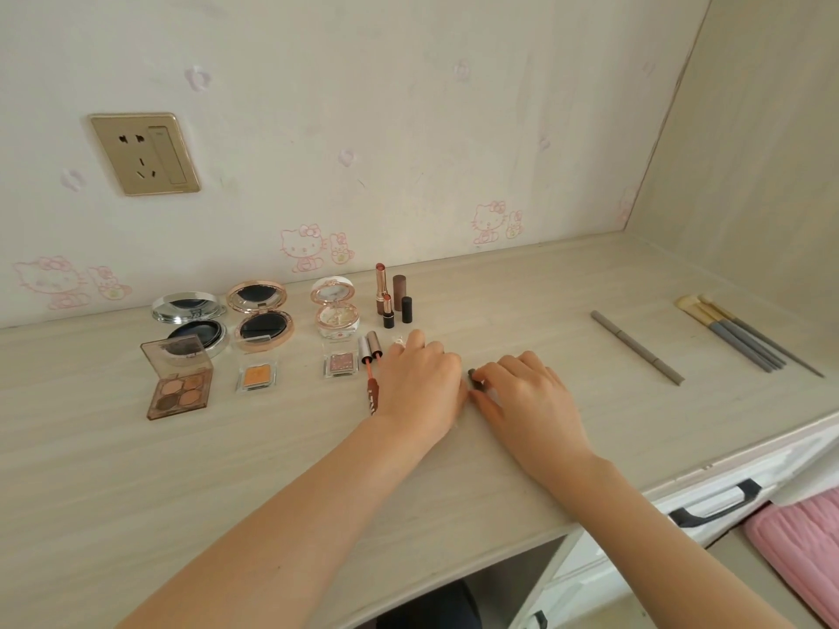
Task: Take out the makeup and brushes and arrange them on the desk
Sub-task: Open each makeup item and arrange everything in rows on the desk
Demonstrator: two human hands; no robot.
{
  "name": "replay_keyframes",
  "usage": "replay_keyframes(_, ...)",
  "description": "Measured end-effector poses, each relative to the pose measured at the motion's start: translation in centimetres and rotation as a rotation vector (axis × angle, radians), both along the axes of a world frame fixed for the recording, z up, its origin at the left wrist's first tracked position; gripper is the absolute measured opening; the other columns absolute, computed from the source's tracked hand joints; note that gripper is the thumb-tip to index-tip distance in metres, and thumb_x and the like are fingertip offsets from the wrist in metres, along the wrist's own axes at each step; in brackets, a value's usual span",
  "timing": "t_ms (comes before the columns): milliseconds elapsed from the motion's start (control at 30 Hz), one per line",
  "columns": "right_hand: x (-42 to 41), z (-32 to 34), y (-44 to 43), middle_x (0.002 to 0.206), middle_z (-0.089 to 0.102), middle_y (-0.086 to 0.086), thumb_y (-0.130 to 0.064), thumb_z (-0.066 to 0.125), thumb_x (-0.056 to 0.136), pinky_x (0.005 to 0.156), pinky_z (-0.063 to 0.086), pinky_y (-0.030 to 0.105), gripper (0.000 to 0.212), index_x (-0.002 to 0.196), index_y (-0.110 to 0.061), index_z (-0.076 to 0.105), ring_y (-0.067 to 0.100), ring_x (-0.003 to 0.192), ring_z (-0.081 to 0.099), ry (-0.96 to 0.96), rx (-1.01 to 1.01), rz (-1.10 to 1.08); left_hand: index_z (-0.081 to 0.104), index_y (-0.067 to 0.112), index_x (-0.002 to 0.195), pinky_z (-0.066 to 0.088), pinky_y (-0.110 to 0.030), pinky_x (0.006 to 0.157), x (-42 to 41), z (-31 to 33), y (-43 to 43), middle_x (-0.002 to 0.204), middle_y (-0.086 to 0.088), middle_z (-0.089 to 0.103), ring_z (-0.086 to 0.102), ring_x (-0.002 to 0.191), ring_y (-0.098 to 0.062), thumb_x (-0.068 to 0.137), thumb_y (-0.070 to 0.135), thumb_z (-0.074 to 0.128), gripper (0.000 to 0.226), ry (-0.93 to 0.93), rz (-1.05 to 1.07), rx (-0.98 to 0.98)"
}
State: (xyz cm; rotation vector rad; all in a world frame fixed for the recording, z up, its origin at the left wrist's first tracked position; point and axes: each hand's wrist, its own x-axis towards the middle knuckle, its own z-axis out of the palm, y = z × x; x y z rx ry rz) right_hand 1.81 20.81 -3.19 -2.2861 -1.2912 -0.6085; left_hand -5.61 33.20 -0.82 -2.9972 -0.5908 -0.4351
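On a pale desk (pixel 181 469) beside opened compacts (pixel 261 322), the right hand (pixel 529 397) pinches a small dark piece (pixel 473 375); the left hand (pixel 420 388) lies knuckles-up, its grip hidden.

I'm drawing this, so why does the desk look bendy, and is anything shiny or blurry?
Head view: the wide lens bows the back edge of the desk; the light is soft, shadows under the left hand and right hand faint; the silver compact glints; the small dark piece the right hand pinches looks too blurry to name.

Forearms outstretched, palms down — left hand (pixel 420 383) curled, right hand (pixel 529 399) in fingertip grip on dark piece (pixel 473 375).
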Motion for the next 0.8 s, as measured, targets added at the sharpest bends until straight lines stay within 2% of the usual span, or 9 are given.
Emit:
replay_keyframes(133,0.0,-0.1,-0.4,0.083,0.067,0.002,-0.017,0.069,0.086,0.066,0.051,0.039,0.009,0.090,-0.011,0.072,0.028,0.083,0.057,0.071,-0.002,0.048,0.064,0.020,0.112,0.037,-0.033,0.083,-1.0,-0.2,0.4,0.101,0.002,0.058,0.041,0.106,-0.022,0.095,0.042,0.046,0.034,-0.018,-0.087,0.004)
replay_keyframes(300,0.0,-0.1,-0.7,0.096,0.071,0.004,-0.003,0.070,0.082,0.077,0.053,0.043,0.011,0.092,-0.006,0.074,0.035,0.100,0.058,0.076,0.022,0.080,0.065,0.024,0.117,0.034,-0.033,0.095,-3.8,0.1,0.6,0.113,0.011,0.056,0.035,0.110,-0.017,0.093,0.048,0.043,0.040,0.010,-0.235,0.006)
replay_keyframes(367,0.1,-0.1,-0.6,0.099,0.073,0.003,-0.001,0.070,0.082,0.081,0.053,0.044,0.014,0.093,-0.007,0.075,0.036,0.107,0.059,0.089,0.019,0.094,0.064,0.027,0.121,0.030,-0.033,0.098,-4.6,0.2,0.7,0.121,0.015,0.055,0.034,0.113,-0.016,0.093,0.051,0.042,0.043,0.032,-0.247,-0.009)
replay_keyframes(500,0.2,-0.2,0.0,0.105,0.072,-0.002,-0.005,0.061,0.090,0.091,0.049,0.042,0.018,0.101,-0.010,0.074,0.029,0.123,0.051,0.164,-0.041,0.114,0.062,0.026,0.122,0.026,-0.030,0.101,-4.8,0.2,0.5,0.123,0.017,0.055,0.034,0.119,-0.014,0.093,0.051,0.041,0.044,0.016,-0.257,0.003)
replay_keyframes(633,0.3,-0.2,0.8,0.105,0.072,-0.006,-0.009,0.056,0.093,0.094,0.045,0.036,0.019,0.101,-0.012,0.073,0.024,0.126,0.049,0.188,-0.064,0.121,0.065,0.023,0.118,0.028,-0.032,0.102,-4.7,-0.1,0.4,0.117,0.014,0.062,0.038,0.121,-0.014,0.095,0.044,0.041,0.040,-0.020,-0.273,-0.002)
replay_keyframes(800,0.1,0.3,2.2,0.098,0.071,-0.004,-0.011,0.059,0.090,0.086,0.045,0.033,0.016,0.099,-0.014,0.073,0.023,0.114,0.053,0.200,-0.052,0.143,0.065,0.022,0.117,0.028,-0.028,0.100,-4.6,-0.5,1.1,0.111,0.011,0.064,0.041,0.118,-0.014,0.095,0.044,0.041,0.039,-0.048,-0.212,0.003)
